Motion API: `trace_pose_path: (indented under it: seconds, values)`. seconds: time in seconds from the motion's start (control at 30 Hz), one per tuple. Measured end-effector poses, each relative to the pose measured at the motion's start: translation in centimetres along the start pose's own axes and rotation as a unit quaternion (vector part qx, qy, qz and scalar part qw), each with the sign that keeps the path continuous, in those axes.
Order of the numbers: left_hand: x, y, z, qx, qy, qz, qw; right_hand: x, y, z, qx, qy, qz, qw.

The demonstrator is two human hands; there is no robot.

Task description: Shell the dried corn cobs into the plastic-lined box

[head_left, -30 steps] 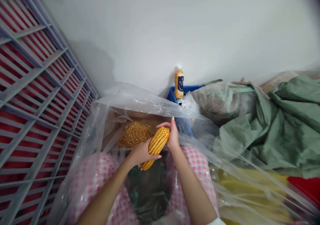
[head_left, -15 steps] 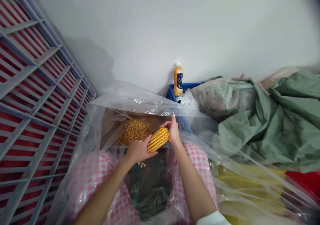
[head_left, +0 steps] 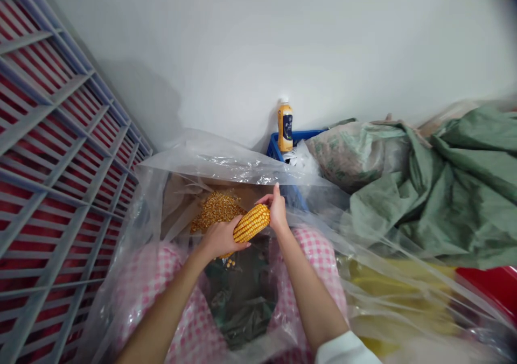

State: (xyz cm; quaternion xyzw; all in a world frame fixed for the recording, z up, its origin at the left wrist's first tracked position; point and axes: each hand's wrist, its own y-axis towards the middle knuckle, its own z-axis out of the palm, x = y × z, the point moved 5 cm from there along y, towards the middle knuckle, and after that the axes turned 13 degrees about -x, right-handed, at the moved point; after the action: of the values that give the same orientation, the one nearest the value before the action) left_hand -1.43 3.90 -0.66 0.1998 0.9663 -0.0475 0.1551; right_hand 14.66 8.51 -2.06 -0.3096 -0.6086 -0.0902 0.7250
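A yellow ear of corn [head_left: 252, 224] is held between my two hands, tilted with its right end higher. My left hand [head_left: 221, 240] wraps around the lower left end, thumb on the near side. At the upper right end is my right hand [head_left: 278, 211], closed about the tip with its thumb pointing up; some of its fingers are hidden behind the ear. Beyond my left hand lies a pile of loose corn kernels [head_left: 216, 209] on clear plastic sheeting [head_left: 210, 156]. A few more kernels [head_left: 230, 263] sit just below that hand.
A slatted plastic crate [head_left: 68, 138] stands at the left. Against the wall, a blue basket [head_left: 274, 147] holds a bottle [head_left: 285, 126] and white plastic. Green cloth [head_left: 444, 191] covers sacks at the right. The sheeting drapes over my checked-trouser knees [head_left: 149, 278].
The view has shifted slightly. Both hands keep their hold on the ear of corn, with hardly any movement between them.
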Motion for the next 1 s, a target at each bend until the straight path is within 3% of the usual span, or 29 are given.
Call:
trace_pose_path:
  seconds: [0.5, 0.67, 0.83, 0.9, 1.0]
  values:
    - [0.3, 0.2, -0.4, 0.012, -0.034, -0.006, 0.999, -0.2, -0.1, 0.1, -0.004, 0.021, 0.004, 1.0]
    - [-0.3, -0.2, -0.4, 0.02, -0.135, 0.026, 0.99, 1.1, -0.1, -0.5, -0.01, 0.041, 0.02, 0.999]
    - [-0.1, 0.1, -1.1, -0.01, -0.122, -0.026, 0.992, 1.9, -0.2, -0.7, 0.073, 0.098, 0.102, 0.987]
    - [0.0, 0.2, -1.3, -0.014, -0.099, -0.045, 0.994, 1.8, -0.1, -0.7, 0.059, 0.111, 0.111, 0.986]
    - [0.1, 0.3, -1.4, -0.014, -0.045, -0.07, 0.996, 1.8, 0.2, -0.8, 0.019, 0.051, 0.05, 0.997]
